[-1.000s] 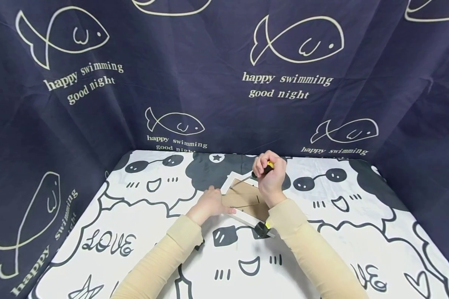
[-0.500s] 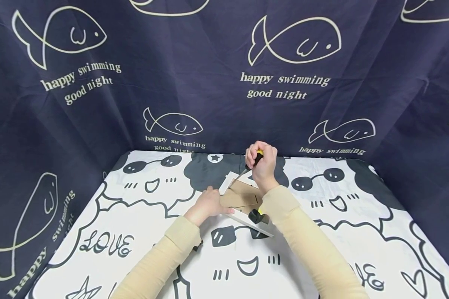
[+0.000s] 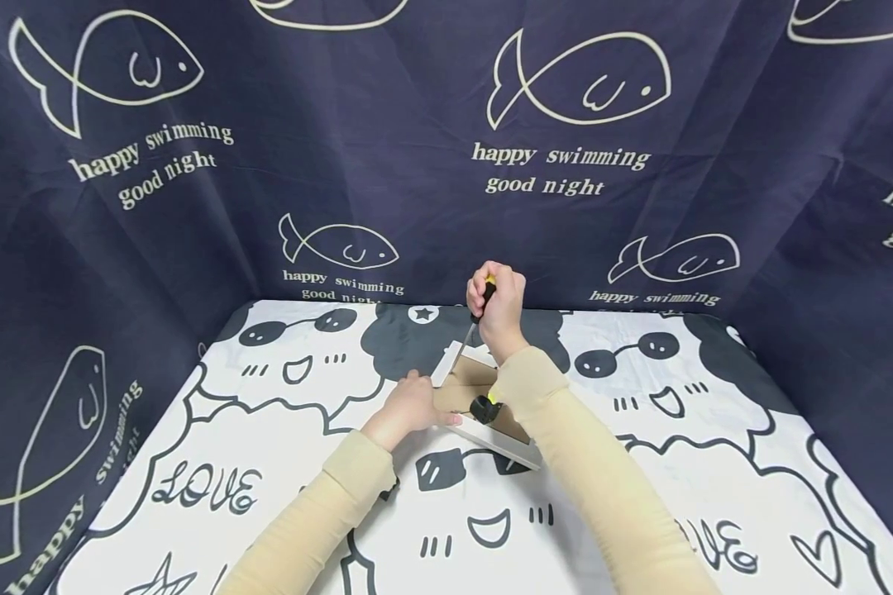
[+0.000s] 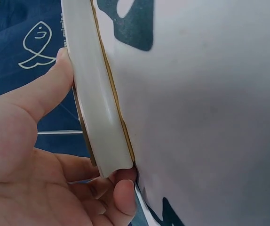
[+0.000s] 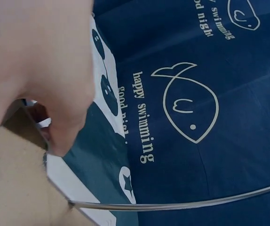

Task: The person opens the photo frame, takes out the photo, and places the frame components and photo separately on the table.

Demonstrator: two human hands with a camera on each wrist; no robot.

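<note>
A white picture frame lies face down on the table, its brown backing board uppermost. The left hand grips its left corner; the left wrist view shows the thumb on one side of the white frame edge and fingers under the other. In the right hand, fingers curl round the black and yellow handle of a screwdriver. Its shaft slants steeply down, the tip at the seam between backing and far left side. The right wrist view shows the metal shaft; the right hand is out of that view.
A white cloth with black cartoon prints covers the table. Behind it hangs a dark blue curtain with fish drawings. A small black and yellow device sits at the right wrist, above the frame.
The right hand has moved left and up, tilting the screwdriver from a low slant to a steep one with its tip staying near the same seam. The left hand keeps its grip.
</note>
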